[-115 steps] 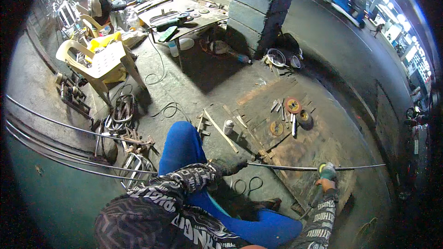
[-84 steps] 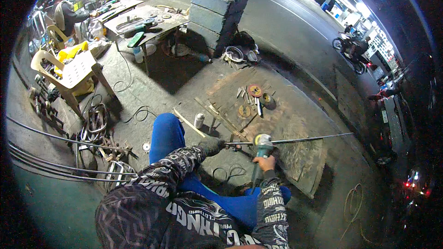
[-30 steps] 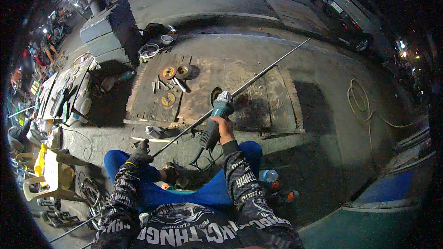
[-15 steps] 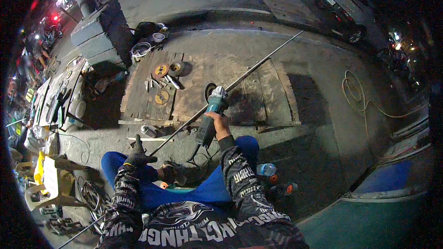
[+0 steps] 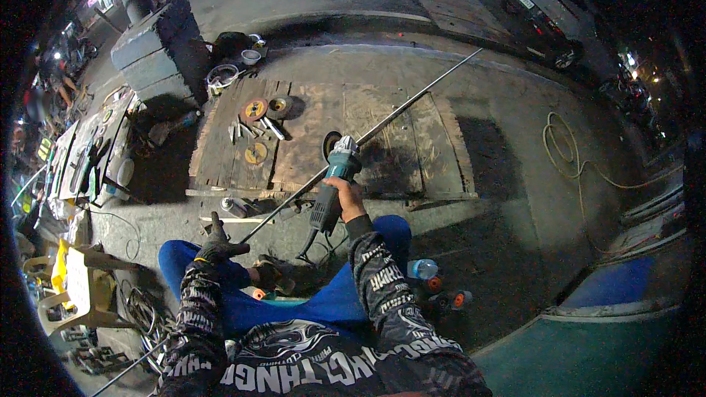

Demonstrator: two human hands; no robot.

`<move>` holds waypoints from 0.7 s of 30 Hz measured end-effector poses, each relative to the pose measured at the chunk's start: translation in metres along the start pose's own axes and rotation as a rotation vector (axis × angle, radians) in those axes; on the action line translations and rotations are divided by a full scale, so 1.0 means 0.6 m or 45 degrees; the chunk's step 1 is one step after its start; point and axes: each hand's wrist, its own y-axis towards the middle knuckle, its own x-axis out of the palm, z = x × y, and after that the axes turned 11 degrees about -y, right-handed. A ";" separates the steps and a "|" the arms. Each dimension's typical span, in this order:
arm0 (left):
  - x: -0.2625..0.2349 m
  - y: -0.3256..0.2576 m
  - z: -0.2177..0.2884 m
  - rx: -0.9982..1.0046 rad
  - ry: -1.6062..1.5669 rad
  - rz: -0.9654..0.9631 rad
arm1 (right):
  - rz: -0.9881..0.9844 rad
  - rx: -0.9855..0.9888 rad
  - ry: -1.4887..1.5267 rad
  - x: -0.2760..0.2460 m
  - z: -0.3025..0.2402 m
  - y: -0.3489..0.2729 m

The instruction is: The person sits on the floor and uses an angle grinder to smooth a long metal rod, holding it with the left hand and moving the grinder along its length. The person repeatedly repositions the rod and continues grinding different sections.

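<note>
My bare right hand (image 5: 348, 197) is wrapped around the body of a teal and black angle grinder (image 5: 341, 169), held over the near part of a wooden board. The grinder's dark round disc (image 5: 332, 145) is at its far left side. A long thin metal rod (image 5: 417, 98) runs diagonally beneath the grinder head, from the far right down toward my left knee. Beside the rod's near stretch is my left hand (image 5: 215, 247), in a dark glove, with thumb and fingers spread apart. Whether it touches the rod I cannot tell.
Grinding discs (image 5: 254, 109) and short metal pieces lie on the wooden board (image 5: 316, 114). A spray can (image 5: 235, 207) lies by its near edge. At left are a cluttered low table (image 5: 79, 158) and a plastic chair (image 5: 84, 287); a hose (image 5: 562, 151) coils at right. A plastic bottle (image 5: 423, 269) is by my right knee.
The view has shifted very slightly. My right hand keeps its hold on the grinder, and my left hand stays spread beside the rod.
</note>
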 end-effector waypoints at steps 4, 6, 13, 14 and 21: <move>-0.012 -0.020 0.020 0.432 0.652 -0.030 | -0.023 -0.048 0.009 -0.004 -0.004 -0.003; -0.015 -0.022 0.016 0.775 1.205 0.022 | -0.015 -0.031 -0.012 -0.003 -0.010 -0.008; 0.008 -0.015 0.031 0.113 0.170 -0.030 | -0.070 -0.054 -0.074 0.006 -0.011 -0.004; 0.011 -0.012 0.031 0.190 0.394 0.026 | -0.075 0.115 -0.097 0.001 0.000 -0.008; 0.000 -0.014 -0.028 0.516 0.391 0.082 | -0.093 -0.004 -0.157 -0.015 0.052 0.020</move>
